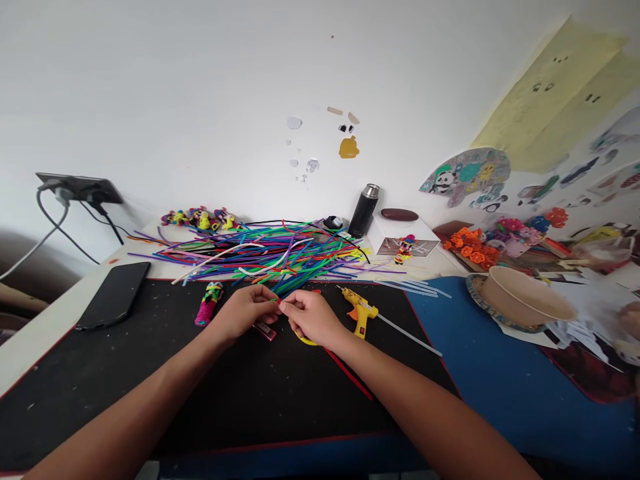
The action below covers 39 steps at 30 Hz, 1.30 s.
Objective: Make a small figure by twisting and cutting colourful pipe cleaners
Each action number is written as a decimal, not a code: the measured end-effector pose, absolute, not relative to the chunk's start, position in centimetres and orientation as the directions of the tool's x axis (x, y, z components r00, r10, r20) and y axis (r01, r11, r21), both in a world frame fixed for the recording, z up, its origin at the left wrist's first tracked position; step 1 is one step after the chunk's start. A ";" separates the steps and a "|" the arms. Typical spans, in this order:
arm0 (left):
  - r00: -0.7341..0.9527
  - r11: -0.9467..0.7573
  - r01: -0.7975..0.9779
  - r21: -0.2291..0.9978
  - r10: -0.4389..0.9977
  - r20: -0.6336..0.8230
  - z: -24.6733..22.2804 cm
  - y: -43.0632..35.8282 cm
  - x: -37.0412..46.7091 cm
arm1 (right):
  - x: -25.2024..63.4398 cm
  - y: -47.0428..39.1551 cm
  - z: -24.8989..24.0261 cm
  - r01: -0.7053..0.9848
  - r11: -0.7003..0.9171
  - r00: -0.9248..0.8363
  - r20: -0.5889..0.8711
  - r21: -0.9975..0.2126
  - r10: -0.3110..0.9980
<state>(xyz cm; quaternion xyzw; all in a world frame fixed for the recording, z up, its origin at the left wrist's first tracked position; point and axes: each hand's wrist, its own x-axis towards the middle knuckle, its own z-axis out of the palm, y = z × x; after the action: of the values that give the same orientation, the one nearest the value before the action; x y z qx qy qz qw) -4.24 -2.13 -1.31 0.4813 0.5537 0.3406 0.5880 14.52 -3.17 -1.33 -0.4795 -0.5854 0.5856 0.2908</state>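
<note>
My left hand (pixel 249 310) and my right hand (pixel 311 317) meet above the black mat, fingertips pinched together on a small red piece of pipe cleaner (pixel 279 301). Most of that piece is hidden by the fingers. A longer red pipe cleaner (pixel 350 377) lies on the mat below my right wrist; whether it joins the held piece I cannot tell. Under my right hand a yellow curved handle (pixel 306 340) shows in part. A small dark red packet (pixel 265 330) lies beneath the hands. Left of them rests a pink, green and yellow pipe-cleaner figure (pixel 209 303).
A yellow glue gun (pixel 359 310) with a long glue stick lies right of my hands. Behind is a heap of coloured pipe cleaners (pixel 270 250). A phone (pixel 115 293), a black flask (pixel 364 210), a white box (pixel 400 233) and a beige bowl (pixel 527 293) stand around.
</note>
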 end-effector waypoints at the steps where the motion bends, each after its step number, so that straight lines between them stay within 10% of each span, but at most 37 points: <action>1: 0.150 0.306 0.108 0.946 0.935 -0.320 -1.3 -2.1 -4.3 | 14.5 -3.2 -1.5 0.221 -0.138 -0.374 -0.215 -0.965 0.902; 39: 0.223 0.170 0.093 0.981 0.957 -0.187 -1.0 -3.8 -4.1 | 15.4 -3.3 -2.6 -0.029 -0.273 -0.318 -0.251 -0.961 0.914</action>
<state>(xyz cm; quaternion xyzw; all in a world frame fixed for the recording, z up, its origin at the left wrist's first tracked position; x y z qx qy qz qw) -4.11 -3.80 -1.01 0.5253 0.4994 0.3727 0.5795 15.36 -3.30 -2.65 -0.4589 -0.4825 0.6528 0.3612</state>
